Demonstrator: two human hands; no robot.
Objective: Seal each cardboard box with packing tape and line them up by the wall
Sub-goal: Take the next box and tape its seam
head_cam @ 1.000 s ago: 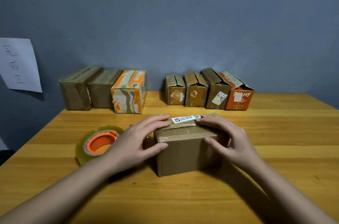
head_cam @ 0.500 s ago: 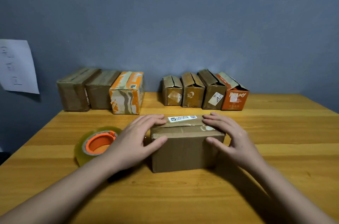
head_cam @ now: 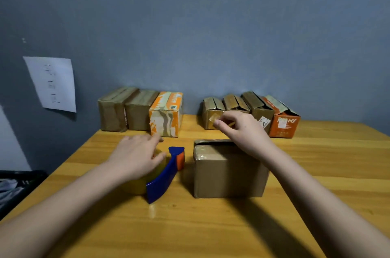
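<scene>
A plain brown cardboard box [head_cam: 228,175] stands on the wooden table [head_cam: 211,226] in front of me, its top flaps down with a gap along the far edge. To its left lies a blue tape dispenser [head_cam: 162,181] with an orange part and a yellowish roll of clear tape [head_cam: 135,188]. My left hand [head_cam: 137,156] lies over the roll and grips it from above. My right hand [head_cam: 242,131] hovers over the box's far edge, wrist above the top, fingers loosely curled with the thumb near the index finger. I see nothing held in it.
Three taped boxes [head_cam: 139,114] stand side by side against the grey wall at the back left. Several smaller boxes [head_cam: 211,118] with raised flaps stand at the back right, ending in an orange one [head_cam: 283,124]. A paper sheet [head_cam: 52,82] hangs on the wall. Dark clutter [head_cam: 16,186] lies off the table's left edge.
Both hands have left the box's sides. The left hand moved left onto the tape dispenser, and the right hand lifted above the box's far edge. The white label no longer shows.
</scene>
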